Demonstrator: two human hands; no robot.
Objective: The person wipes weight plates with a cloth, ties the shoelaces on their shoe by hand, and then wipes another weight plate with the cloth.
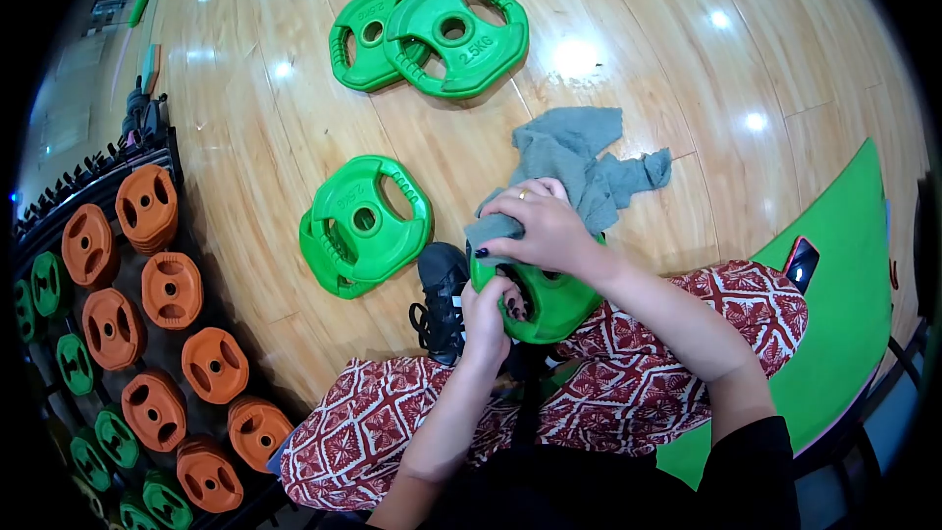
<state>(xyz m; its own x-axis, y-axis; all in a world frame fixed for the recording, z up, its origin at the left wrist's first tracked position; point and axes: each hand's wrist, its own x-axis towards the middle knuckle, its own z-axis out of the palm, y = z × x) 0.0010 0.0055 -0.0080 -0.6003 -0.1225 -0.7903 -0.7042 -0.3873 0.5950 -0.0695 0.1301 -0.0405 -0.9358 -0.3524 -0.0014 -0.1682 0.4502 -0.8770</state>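
Note:
A green weight plate (564,312) is tilted up over my lap, and my left hand (488,314) grips its left side, with fingers through the handle opening. On the plate's upper edge my right hand (549,226) presses a bunched part of a grey-green cloth (574,152). The rest of that cloth spreads over the floor just beyond. Part of the plate is hidden by my right hand and forearm.
Two overlapping green plates (456,34) lie at the top, two more (365,221) left of my black shoe (444,299). A rack of orange plates (172,290) fills the left. A phone (802,263) rests on a green mat (834,334) at right.

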